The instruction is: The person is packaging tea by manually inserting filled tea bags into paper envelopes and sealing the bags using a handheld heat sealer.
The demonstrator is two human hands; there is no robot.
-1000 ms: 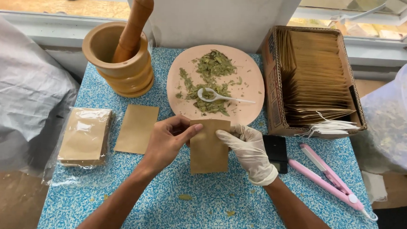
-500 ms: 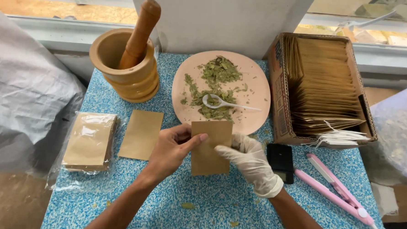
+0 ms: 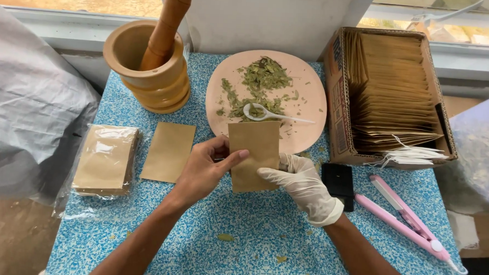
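Observation:
A small brown paper pouch (image 3: 253,153) is held upright above the blue speckled table (image 3: 251,242), between both hands. My bare left hand (image 3: 204,169) grips its left edge with thumb across the front. My right hand (image 3: 303,184), in a white glove, pinches its lower right side. Just behind the pouch lies a pink plate (image 3: 307,85) with crushed dried green leaves (image 3: 258,86) and a white plastic spoon (image 3: 267,114).
A wooden mortar with pestle (image 3: 149,62) stands back left. A loose brown pouch (image 3: 168,152) and a plastic-wrapped stack of pouches (image 3: 105,160) lie left. A cardboard box of pouches (image 3: 392,89), a small black scale (image 3: 338,183) and a pink sealing iron (image 3: 408,221) are right.
Both hands have raised the pouch and moved it toward the plate; its top edge now overlaps the plate's near rim. The camera view shifted slightly.

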